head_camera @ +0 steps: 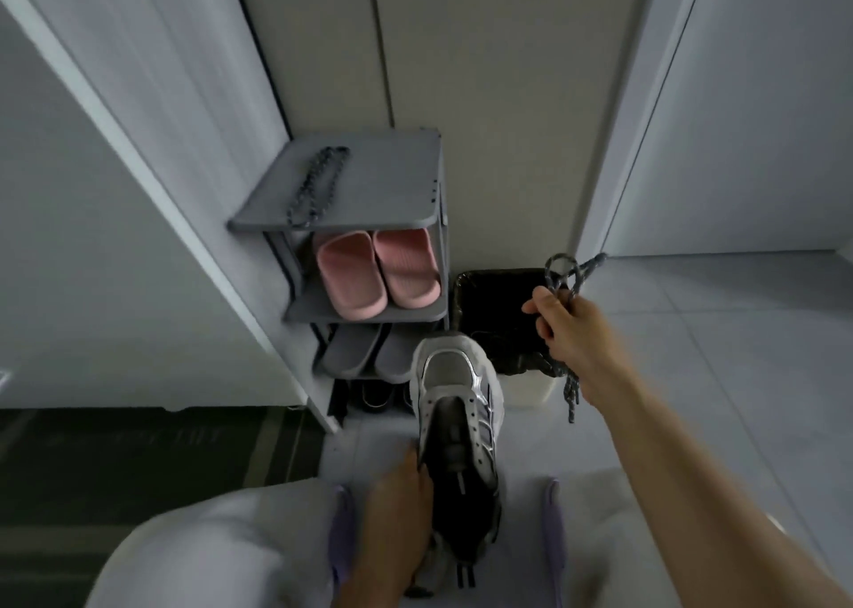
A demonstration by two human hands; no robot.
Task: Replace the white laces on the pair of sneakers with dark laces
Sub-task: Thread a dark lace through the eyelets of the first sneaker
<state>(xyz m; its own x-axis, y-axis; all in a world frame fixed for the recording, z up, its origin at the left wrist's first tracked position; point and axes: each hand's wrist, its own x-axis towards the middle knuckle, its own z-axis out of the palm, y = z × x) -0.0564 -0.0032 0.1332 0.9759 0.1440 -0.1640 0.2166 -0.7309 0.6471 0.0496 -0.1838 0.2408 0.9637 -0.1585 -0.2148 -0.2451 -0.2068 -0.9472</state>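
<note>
Shoe rack (383, 178) tight against wall (138, 169) on its left: no passage there. Rack top mostly bare; dark lace (316, 187) along left edge. Shelves below full of slippers (376, 273). Bin (526, 390) just right of rack; sneaker (450, 372) in front of lower shelves. Floor (715, 353) right of bin open.

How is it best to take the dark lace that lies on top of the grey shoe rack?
Pinch the dark lace at its near end, by the front edge of the shoe rack, coming from above. It lies flat, folded into a long narrow strand running toward that edge, and nothing stands over it.
</note>
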